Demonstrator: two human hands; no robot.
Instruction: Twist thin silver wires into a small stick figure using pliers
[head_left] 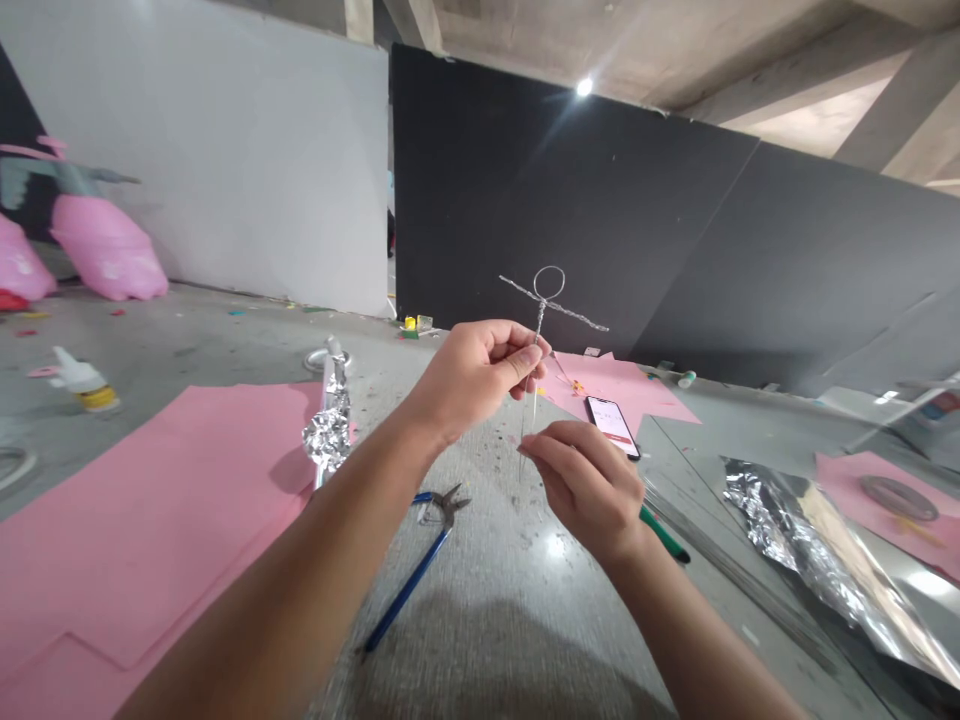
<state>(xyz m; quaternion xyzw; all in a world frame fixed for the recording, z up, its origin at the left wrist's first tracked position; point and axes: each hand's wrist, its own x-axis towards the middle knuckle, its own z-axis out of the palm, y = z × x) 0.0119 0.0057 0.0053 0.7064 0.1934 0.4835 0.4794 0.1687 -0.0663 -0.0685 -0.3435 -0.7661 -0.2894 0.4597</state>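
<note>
A wire figure (pixel 541 302) with a round loop on top and two twisted side arms stands upright in the middle of the view. Its twisted stem is pinched between the thumb and fingers of my left hand (pixel 491 362). Two loose wire ends hang below that grip. Lower and to the right, my right hand (pixel 589 480) has its thumb and fingertips closed on one of these thin ends. Blue-handled pliers (pixel 448 508) lie with jaws apart on the table (pixel 480 640) beneath my hands. A green-handled tool (pixel 666 535) lies partly hidden behind my right wrist.
Pink sheets (pixel 172 500) and crumpled foil (pixel 328 435) lie left, near a glue bottle (pixel 82 380). A phone (pixel 613 425) rests on more pink paper behind my right hand. Straight wires (pixel 735 565) and a foil sheet (pixel 825 560) lie right. Pink spray bottles (pixel 105 245) stand far left.
</note>
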